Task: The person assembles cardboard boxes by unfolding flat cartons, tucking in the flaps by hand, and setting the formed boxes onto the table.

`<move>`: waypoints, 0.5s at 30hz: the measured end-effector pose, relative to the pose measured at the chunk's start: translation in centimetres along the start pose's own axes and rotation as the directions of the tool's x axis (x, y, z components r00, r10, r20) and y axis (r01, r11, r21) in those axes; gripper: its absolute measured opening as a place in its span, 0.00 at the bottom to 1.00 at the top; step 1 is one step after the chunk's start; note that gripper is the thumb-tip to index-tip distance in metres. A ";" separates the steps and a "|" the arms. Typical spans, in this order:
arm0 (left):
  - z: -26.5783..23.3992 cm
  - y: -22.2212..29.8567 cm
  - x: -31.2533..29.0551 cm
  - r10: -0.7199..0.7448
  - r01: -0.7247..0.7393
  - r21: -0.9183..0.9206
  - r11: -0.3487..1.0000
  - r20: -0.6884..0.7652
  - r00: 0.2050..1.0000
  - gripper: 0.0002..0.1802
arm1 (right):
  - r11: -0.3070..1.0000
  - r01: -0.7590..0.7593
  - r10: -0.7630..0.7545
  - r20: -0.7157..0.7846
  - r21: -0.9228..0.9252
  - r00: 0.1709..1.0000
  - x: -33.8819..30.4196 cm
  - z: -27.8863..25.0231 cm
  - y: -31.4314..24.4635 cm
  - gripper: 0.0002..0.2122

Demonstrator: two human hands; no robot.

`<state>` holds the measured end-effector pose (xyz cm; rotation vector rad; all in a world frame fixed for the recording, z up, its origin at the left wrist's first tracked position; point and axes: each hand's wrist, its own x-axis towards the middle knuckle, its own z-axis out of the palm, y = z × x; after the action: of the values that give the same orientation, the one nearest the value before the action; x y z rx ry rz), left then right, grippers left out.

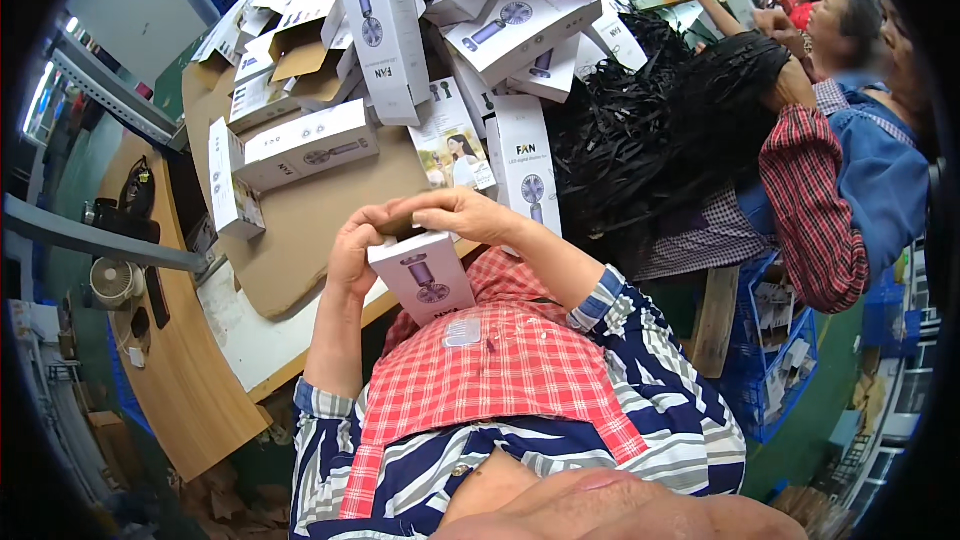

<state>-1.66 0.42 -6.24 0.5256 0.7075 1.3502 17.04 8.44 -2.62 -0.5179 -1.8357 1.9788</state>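
A white fan box [422,275] with a purple handheld fan printed on it stands tilted against my red checked apron. My left hand [358,245] is closed around its upper left edge. Across the top of that box reaches my right hand [458,214], its fingers bent over the end where a dark gap shows. The fingertips of both hands meet there, and the flap beneath them is partly hidden. Just beyond my hands lie a printed leaflet-like panel [452,145] and another upright fan box [527,162].
Many white fan boxes [385,35] are heaped on brown cardboard [300,250] across the table. A pile of black strips [640,120] lies to the right, beside a co-worker's checked sleeve [815,210]. Blue crates [775,370] stand lower right; a small fan [115,280] sits left.
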 end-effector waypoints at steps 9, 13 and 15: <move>0.9 1.0 -0.7 -0.060 0.045 0.351 0.935 0.032 0.998 0.10 | 0.685 -0.129 0.340 0.158 -0.717 0.927 2.5 -1.7 -3.3 0.16; 1.1 1.3 -0.8 -0.049 0.035 0.348 0.937 0.030 0.998 0.12 | 0.814 -0.133 0.261 0.151 -0.565 0.954 2.7 -2.0 -1.6 0.25; 0.8 1.1 -1.5 0.036 -0.017 0.261 0.965 -0.066 0.997 0.14 | 0.863 0.010 0.108 0.204 -0.504 0.973 2.0 -1.6 -1.4 0.27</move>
<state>-1.96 -0.86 -4.66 0.7012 0.9468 1.3128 16.26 10.94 -1.33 -0.5025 -2.5291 1.6242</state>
